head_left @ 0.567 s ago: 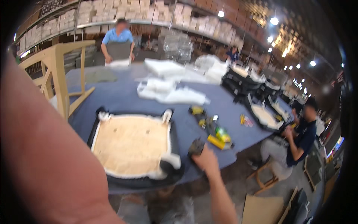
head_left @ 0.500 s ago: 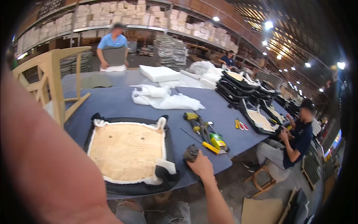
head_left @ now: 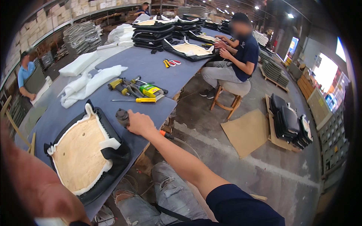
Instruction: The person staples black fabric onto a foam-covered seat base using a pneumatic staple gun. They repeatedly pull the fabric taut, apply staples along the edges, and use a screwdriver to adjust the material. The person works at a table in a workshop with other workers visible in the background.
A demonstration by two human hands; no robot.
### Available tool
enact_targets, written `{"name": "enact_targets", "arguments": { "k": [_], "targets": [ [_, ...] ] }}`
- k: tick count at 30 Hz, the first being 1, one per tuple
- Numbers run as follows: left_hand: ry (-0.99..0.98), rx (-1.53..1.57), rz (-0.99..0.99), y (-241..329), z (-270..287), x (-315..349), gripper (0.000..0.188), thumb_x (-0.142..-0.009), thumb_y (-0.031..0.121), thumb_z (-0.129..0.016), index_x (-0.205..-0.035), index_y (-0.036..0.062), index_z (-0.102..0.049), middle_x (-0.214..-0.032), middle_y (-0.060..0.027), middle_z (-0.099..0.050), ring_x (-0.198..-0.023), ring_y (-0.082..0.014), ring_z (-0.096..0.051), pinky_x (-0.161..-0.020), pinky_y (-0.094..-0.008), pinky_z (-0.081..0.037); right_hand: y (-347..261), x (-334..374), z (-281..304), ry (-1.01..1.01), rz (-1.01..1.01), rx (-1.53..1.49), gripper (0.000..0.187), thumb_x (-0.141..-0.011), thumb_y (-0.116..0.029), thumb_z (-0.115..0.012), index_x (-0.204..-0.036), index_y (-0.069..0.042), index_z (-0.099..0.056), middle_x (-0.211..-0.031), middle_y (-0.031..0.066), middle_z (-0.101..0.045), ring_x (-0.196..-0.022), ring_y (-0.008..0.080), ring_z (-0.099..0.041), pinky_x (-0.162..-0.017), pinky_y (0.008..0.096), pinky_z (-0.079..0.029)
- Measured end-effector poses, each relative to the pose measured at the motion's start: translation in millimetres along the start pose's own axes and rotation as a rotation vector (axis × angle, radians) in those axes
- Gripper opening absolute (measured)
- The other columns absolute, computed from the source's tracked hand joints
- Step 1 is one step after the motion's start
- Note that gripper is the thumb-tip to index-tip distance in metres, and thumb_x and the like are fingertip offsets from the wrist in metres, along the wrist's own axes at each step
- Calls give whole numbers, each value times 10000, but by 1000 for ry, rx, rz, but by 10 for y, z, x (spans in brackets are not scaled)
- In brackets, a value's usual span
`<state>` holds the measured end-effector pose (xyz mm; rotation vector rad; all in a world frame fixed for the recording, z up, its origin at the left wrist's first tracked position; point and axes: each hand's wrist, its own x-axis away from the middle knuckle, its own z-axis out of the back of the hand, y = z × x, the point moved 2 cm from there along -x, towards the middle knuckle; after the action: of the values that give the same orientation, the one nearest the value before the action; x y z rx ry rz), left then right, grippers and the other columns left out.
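My right hand [head_left: 140, 123] is closed around a dark staple gun [head_left: 122, 117] resting at the table's front edge; its body is mostly hidden by my fingers. An orange fitting [head_left: 166, 134] shows below my wrist, near a thin hose. Left of that hand lies a chair seat [head_left: 81, 150], plywood side up, with white padding and a black cover folded round its rim. At one corner the black cover and white padding stand loose. My left forearm [head_left: 41, 184] rises blurred and very close on the left; its hand is out of the picture.
Beyond my right hand lie a yellow-handled screwdriver [head_left: 145, 100], an olive power tool [head_left: 118, 86], a green-yellow package [head_left: 150, 89] and red-handled scissors [head_left: 174, 63]. White wadding [head_left: 88, 84] and stacked black seats [head_left: 152, 35] lie farther back. A seated co-worker [head_left: 241, 52] is at right.
My view has swung right, bringing more floor and the seated person into sight. My right hand still grips the staple gun at the table edge. My left forearm remains raised close by.
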<state>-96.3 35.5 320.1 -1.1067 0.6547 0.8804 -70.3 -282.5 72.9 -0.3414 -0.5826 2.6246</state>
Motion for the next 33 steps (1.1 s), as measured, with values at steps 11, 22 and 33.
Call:
{"name": "enact_targets", "arguments": {
  "k": [11, 22, 33],
  "targets": [
    [-441, 127, 1452, 924, -403, 2573, 438, -957, 111, -650, -1376, 7, -574, -1422, -150, -573, -1254, -285, -569, -1095, -410, -414, -50, 106, -8, 42, 9, 3, 497, -825, -134, -719, -1271, -1, -544, -1021, 223, -742, -961, 406, -736, -827, 483, -594],
    [-323, -538, 1312, 1284, 118, 3200, 264, -1015, 49, -552, -1238, -51, -651, -1448, -190, -571, -1333, -360, -542, -1087, -448, -442, -3, 106, -44, 30, 13, -28, 517, -851, -275, -750, -1238, -15, -526, -1018, 252, -728, -965, 444, -714, -847, 528, -568],
    [-211, -575, 1309, 1409, 59, 3368, 201, -1007, 36, -559, -1133, -44, -693, -1141, -152, -701, -1059, -315, -651, -958, -403, -492, 59, 62, 75, -24, -20, -74, 508, -859, -308, -742, -1220, -11, -543, -1046, 262, -724, -999, 450, -705, -877, 529, -559]
  ]
}}
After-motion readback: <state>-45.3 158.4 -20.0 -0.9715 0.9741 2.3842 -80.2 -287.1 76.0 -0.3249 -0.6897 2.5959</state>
